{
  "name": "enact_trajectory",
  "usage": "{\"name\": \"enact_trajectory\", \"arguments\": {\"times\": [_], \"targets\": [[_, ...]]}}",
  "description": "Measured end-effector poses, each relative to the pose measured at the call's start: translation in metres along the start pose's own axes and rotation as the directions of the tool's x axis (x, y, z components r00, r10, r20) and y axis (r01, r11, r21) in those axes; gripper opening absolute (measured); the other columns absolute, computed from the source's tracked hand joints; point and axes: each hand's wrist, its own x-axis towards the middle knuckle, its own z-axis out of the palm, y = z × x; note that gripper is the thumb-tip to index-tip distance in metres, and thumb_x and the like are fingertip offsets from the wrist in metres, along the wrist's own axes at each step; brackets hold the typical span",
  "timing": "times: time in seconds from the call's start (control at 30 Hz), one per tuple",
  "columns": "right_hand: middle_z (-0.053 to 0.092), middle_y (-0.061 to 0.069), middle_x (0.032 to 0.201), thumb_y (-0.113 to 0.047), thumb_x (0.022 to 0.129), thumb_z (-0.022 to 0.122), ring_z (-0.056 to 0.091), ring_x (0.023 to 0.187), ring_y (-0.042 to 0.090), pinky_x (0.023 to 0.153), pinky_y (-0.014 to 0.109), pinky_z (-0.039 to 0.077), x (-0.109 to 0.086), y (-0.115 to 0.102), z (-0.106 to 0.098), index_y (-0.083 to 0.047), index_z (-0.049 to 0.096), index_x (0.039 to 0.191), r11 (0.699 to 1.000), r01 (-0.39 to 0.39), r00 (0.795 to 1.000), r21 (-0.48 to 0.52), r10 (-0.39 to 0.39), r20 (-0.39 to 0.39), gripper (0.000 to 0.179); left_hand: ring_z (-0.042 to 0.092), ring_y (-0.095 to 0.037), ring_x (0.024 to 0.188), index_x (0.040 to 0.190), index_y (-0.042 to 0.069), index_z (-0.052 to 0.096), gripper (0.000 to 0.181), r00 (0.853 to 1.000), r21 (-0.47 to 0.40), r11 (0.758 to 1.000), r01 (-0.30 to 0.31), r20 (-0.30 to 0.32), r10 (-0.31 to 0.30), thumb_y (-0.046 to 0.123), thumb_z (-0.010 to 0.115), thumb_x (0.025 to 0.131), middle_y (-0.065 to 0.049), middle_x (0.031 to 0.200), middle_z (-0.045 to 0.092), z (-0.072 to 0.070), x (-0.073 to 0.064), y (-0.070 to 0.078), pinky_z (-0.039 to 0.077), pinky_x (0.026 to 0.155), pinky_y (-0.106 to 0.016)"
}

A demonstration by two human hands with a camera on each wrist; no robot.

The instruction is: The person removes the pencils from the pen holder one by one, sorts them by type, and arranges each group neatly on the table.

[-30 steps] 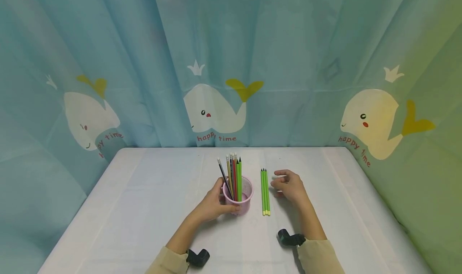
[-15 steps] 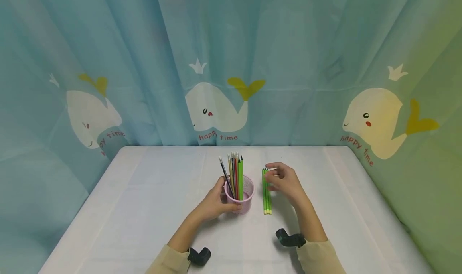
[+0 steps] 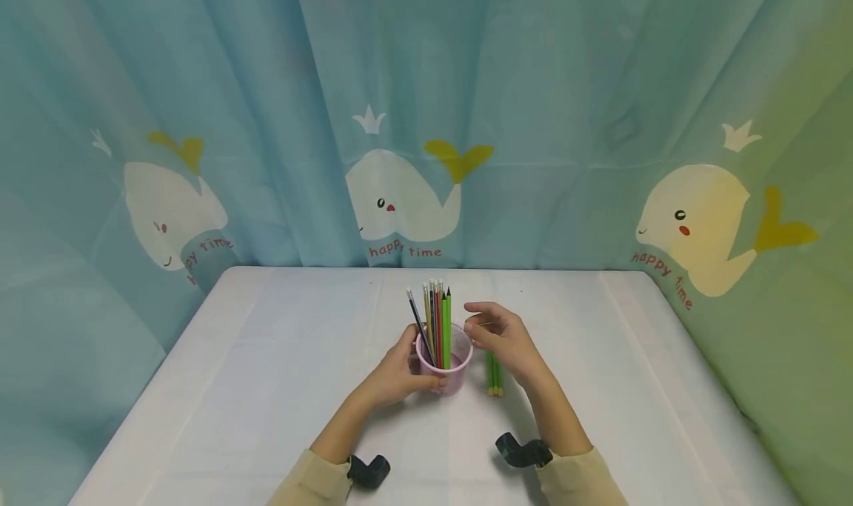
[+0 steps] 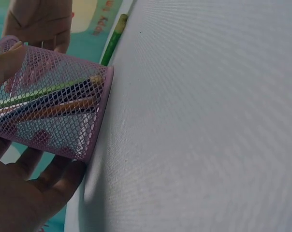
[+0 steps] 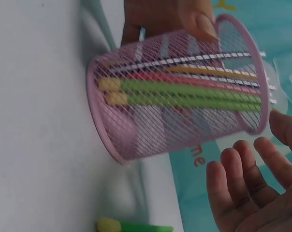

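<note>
My left hand (image 3: 393, 376) grips a pink mesh pencil cup (image 3: 456, 378) from its left side, thumb across the front. Several pencils (image 3: 445, 332) stand in it: dark, yellowish, red and green ones, gathered toward its left. In the right wrist view, yellow ends of two green pencils (image 5: 160, 89) show through the mesh at the bottom. My right hand (image 3: 504, 339) hovers by the cup's right rim, fingers loosely bent and holding nothing; whether it touches the rim, I cannot tell. Below it lie green pencils (image 3: 495, 378) on the table, their upper parts hidden by that hand.
A white-covered table (image 3: 266, 387) stretches around both hands. Behind it hangs a blue-green curtain (image 3: 553, 121) with whale prints, and it also closes off both sides. A black wrist device (image 3: 523, 450) sits at the right sleeve, another black device (image 3: 369, 473) at the left.
My right hand has moved left, from beside the green pencils on the table, across them to the cup's right rim. The left hand stays on the cup.
</note>
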Motion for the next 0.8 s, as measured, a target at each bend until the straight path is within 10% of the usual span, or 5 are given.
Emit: {"name": "enact_trajectory", "arguments": {"times": [0.33,0.8], "targets": [[0.065,0.015,0.128,-0.029,0.1,0.062,0.06,0.117,0.03,0.1,0.048,0.049,-0.001,0.0,0.017,-0.011,0.049,0.146,0.997,0.023,0.997,-0.069,-0.019,0.069,0.051,0.054,-0.034,0.128,0.144,0.016,0.034,0.086,1.0,0.007,1.0,0.001,0.007,-0.001,0.023,0.086,0.077,-0.009,0.142,0.052,0.0,-0.002,0.003,0.046,0.105,-0.051],[0.067,0.006,0.128,-0.027,0.098,0.064,0.06,0.117,0.025,0.103,0.053,0.046,-0.003,-0.002,0.021,-0.013,0.063,0.129,0.995,0.033,0.999,-0.097,-0.028,0.046,0.034,0.053,-0.036,0.129,0.144,0.014,0.033,0.084,1.0,-0.004,1.0,-0.009,0.011,0.009,0.021,0.085,0.078,-0.011,0.143,0.051,0.0,-0.002,0.003,0.045,0.105,-0.053]]}}
